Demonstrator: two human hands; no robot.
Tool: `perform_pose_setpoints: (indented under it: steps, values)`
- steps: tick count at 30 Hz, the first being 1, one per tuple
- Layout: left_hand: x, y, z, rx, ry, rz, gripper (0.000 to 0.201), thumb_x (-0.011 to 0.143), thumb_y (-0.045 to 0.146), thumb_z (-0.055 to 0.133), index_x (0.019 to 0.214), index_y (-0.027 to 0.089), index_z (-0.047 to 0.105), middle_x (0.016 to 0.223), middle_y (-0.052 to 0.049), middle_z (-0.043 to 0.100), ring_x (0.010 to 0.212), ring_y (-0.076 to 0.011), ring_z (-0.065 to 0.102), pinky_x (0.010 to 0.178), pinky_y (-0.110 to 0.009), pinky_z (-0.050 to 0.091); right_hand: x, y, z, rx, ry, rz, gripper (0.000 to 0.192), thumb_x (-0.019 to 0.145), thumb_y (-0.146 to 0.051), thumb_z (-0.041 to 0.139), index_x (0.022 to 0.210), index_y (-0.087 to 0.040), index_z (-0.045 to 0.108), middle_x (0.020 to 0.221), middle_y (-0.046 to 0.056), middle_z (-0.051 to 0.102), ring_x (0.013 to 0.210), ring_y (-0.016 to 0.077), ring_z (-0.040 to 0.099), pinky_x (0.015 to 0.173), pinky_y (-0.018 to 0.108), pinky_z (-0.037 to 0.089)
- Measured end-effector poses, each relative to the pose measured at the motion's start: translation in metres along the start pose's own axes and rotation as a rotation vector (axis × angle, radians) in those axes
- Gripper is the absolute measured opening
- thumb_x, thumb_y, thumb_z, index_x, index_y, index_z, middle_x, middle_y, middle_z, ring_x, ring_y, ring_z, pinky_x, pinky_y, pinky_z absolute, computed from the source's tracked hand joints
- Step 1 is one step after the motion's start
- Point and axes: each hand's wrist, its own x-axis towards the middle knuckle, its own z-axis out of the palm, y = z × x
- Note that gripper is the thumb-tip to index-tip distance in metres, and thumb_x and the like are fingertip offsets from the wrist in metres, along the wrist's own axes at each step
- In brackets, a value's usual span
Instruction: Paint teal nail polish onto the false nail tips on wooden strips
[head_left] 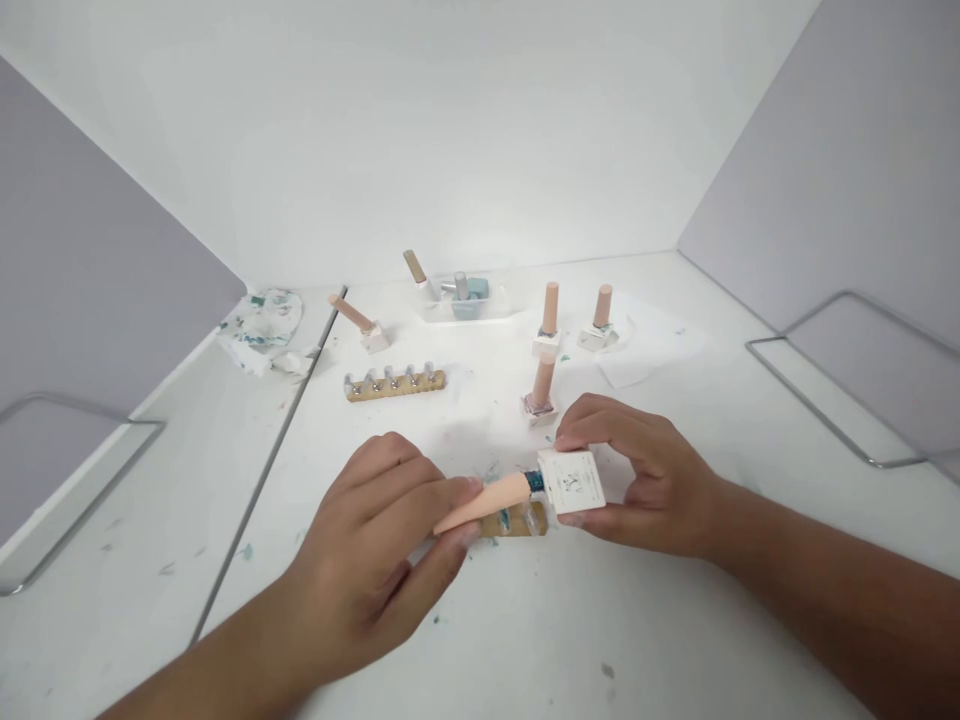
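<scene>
Left hand (375, 540) fingers are pinching a peach cap (484, 503); right hand (637, 475) fingers are clasping its white bottle (574, 481). White bench (675, 620), paint-flecked, is sitting between grey panels (840, 170). Upright bottles (547, 325), a wooden rack (395, 382) and a crumpled cloth (262, 325) are lying beyond.

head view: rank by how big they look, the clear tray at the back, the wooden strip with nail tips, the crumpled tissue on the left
1. Wooden strip, the longest.
2. Clear tray and crumpled tissue look about alike; the tray lies farther from the camera, so I would not rank them.
</scene>
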Motion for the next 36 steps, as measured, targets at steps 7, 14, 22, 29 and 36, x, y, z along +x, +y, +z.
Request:
perform_pose_setpoints:
  steps: [7, 14, 22, 29, 36]
  values:
    - [-0.0025, -0.0032, -0.0009, -0.011, 0.006, 0.017, 0.026, 0.087, 0.001, 0.055, 0.110, 0.011, 0.057, 0.071, 0.000, 0.060, 0.063, -0.0134, 0.045, 0.067, -0.034, 0.039, 0.0026, -0.0002, -0.0031, 0.009, 0.003, -0.071, 0.033, 0.083, -0.028, 0.074, 0.110, -0.024, 0.055, 0.090, 0.003, 0.059, 0.078, 0.0156, 0.060, 0.067, 0.031, 0.053]
    - [-0.0041, -0.0051, -0.0008, -0.011, -0.009, 0.019, 0.024, 0.088, 0.004, 0.056, 0.110, 0.011, 0.058, 0.070, 0.000, 0.059, 0.063, -0.0137, 0.045, 0.066, -0.034, 0.039, 0.0045, -0.0023, -0.0050, -0.081, 0.052, -0.136, 0.029, 0.084, -0.031, 0.072, 0.109, -0.023, 0.058, 0.091, 0.005, 0.057, 0.083, 0.0191, 0.057, 0.068, 0.034, 0.052]
    - [-0.0024, -0.0046, -0.0013, -0.014, -0.060, 0.021, 0.020, 0.090, 0.006, 0.055, 0.109, 0.012, 0.058, 0.067, 0.000, 0.057, 0.061, -0.0139, 0.045, 0.060, -0.031, 0.038, 0.0044, -0.0018, -0.0045, -0.063, 0.056, -0.142, 0.030, 0.084, -0.037, 0.073, 0.108, -0.022, 0.062, 0.085, 0.004, 0.059, 0.079, 0.0195, 0.055, 0.069, 0.037, 0.050]
    - [0.0002, -0.0035, -0.0019, -0.007, -0.034, 0.046, 0.017, 0.090, 0.008, 0.055, 0.107, 0.012, 0.058, 0.065, 0.001, 0.057, 0.058, -0.0129, 0.044, 0.059, -0.030, 0.039, 0.0039, -0.0046, -0.0029, 0.023, 0.033, -0.067, 0.033, 0.084, -0.035, 0.074, 0.112, -0.023, 0.061, 0.085, 0.004, 0.063, 0.082, 0.0192, 0.058, 0.070, 0.035, 0.053]
    - [0.0017, -0.0027, -0.0010, -0.011, -0.020, 0.054, 0.020, 0.091, 0.009, 0.054, 0.110, 0.013, 0.056, 0.065, 0.000, 0.058, 0.057, -0.0136, 0.045, 0.057, -0.030, 0.038, 0.0013, -0.0062, 0.0019, 0.073, 0.055, 0.003, 0.031, 0.084, -0.040, 0.074, 0.108, -0.025, 0.062, 0.085, 0.003, 0.063, 0.082, 0.0192, 0.059, 0.070, 0.036, 0.053]
